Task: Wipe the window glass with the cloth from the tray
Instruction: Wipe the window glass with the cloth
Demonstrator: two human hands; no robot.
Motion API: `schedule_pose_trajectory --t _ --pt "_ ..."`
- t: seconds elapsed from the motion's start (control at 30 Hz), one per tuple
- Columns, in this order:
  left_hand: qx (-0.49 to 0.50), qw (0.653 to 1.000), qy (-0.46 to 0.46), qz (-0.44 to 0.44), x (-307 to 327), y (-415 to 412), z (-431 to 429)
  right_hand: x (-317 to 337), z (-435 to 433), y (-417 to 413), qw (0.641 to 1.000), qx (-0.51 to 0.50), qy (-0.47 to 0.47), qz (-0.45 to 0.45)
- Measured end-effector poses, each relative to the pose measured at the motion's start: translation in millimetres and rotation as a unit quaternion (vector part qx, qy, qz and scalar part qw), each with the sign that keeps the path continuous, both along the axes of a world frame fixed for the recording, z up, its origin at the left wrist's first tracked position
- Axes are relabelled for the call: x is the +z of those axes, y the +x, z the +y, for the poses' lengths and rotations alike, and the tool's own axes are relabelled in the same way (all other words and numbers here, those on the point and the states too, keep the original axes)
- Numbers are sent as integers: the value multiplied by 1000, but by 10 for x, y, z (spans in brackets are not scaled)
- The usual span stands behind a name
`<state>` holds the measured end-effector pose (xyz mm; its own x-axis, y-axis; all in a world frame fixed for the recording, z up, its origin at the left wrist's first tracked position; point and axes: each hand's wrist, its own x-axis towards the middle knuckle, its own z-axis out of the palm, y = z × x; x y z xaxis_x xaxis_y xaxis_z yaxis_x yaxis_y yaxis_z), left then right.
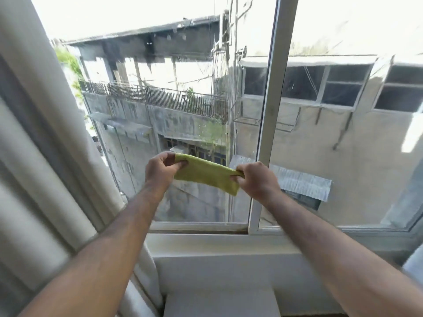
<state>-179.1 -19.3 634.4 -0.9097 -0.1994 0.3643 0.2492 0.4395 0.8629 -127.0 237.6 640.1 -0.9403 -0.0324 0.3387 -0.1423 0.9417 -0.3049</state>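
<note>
A folded yellow-green cloth (207, 173) is stretched between both hands in front of the window glass (183, 99). My left hand (160, 171) pinches its left end between thumb and fingers. My right hand (256, 179) grips its right end. The cloth hangs in the air, level with the lower part of the left pane, close to the white vertical frame bar (272, 110). I cannot tell whether the cloth touches the glass. No tray is in view.
A pale curtain (45, 145) hangs down the left side, beside the left pane. A white sill (217, 245) runs below the window. A second pane (354, 133) lies to the right of the frame bar. Buildings show outside.
</note>
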Motion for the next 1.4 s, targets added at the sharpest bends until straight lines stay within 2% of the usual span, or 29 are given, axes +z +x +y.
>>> schedule_pose_trajectory --t 0.2,0.33,0.47,0.5,0.63,0.73,0.87,1.17,1.27,1.33,1.4 --pt "58 974 -123 183 1463 -128 -86 1402 -8 -192 988 14 27 148" --pt "97 949 -129 272 2144 -147 -123 2046 -44 -299 976 19 34 214" --pt "149 929 -133 311 2647 -314 -160 2348 -139 -471 963 98 41 246" --pt "155 927 -128 316 2755 -382 -171 2376 -114 -536 957 90 49 272" --pt "155 912 -166 343 3072 -707 -200 2501 227 -855 921 -49 49 384" --pt "160 895 -199 365 3206 -980 -176 2506 546 -1142 920 -108 35 376" --pt "168 892 -183 377 3252 -1283 -81 2341 769 -1461 936 -121 19 331" --pt "174 866 -147 446 2707 -1828 -31 2142 875 -1907 885 -152 51 437" --pt "226 842 -215 441 2441 -2047 172 2117 898 -2009 866 -163 48 471" --pt "277 836 -206 426 2325 -2146 383 2104 908 -2073 856 -167 48 487" --pt "288 843 -184 415 2278 -2208 596 2083 916 -2128 844 -174 53 505"
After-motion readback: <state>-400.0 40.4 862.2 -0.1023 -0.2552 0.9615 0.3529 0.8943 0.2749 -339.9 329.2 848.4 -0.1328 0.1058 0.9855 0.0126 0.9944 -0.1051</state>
